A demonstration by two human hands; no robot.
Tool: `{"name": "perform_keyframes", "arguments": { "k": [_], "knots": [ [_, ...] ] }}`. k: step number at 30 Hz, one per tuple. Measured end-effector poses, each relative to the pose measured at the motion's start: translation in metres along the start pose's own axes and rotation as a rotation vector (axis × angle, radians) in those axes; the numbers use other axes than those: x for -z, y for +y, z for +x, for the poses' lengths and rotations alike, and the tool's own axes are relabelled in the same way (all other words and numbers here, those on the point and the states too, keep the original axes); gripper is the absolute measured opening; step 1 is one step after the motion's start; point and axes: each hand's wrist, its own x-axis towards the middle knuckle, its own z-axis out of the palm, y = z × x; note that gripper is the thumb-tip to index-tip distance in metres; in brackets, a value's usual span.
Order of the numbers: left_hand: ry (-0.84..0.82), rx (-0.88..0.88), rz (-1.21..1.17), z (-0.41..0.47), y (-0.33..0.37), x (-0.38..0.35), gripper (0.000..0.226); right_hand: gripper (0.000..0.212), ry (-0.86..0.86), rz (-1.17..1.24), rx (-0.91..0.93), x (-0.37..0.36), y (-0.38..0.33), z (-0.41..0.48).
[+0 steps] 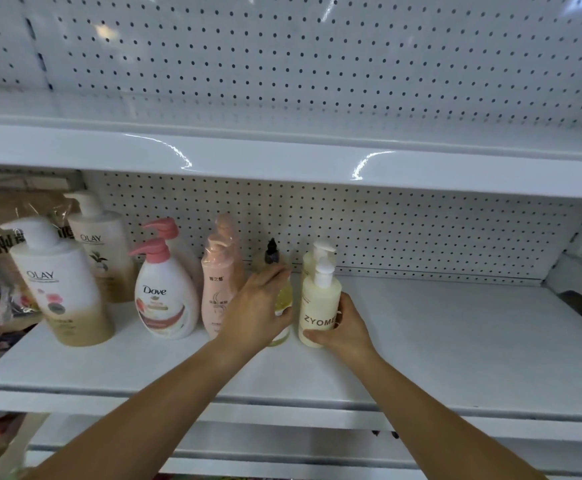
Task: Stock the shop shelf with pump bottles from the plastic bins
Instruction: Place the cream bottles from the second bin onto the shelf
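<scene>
On the shelf (438,323), our right hand (346,329) wraps the near cream pump bottle (317,303) low on its body, our left hand (255,306) the yellow bottle (284,296) just left; smooth, stiff and likely heavy, they are best gripped by the body, not the pump.
</scene>
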Motion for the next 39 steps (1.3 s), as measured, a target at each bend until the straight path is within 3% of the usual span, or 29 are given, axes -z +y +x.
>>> {"name": "perform_keyframes", "arguments": {
  "k": [26,33,36,39],
  "knots": [
    [0.016,-0.072,-0.052,-0.006,-0.014,-0.004,0.068,0.076,-0.066,-0.187,-0.016,-0.001,0.001,-0.009],
    [-0.135,-0.052,0.067,0.001,-0.002,0.011,0.07,0.087,-0.168,-0.259,0.0,0.021,-0.012,-0.015],
    [-0.202,-0.021,0.139,0.003,0.011,0.019,0.073,0.102,-0.174,-0.421,0.052,0.044,-0.028,-0.019],
    [-0.127,0.054,0.141,0.0,0.03,0.027,0.064,0.108,-0.176,-0.552,0.108,0.071,-0.044,-0.025]
  ]
}}
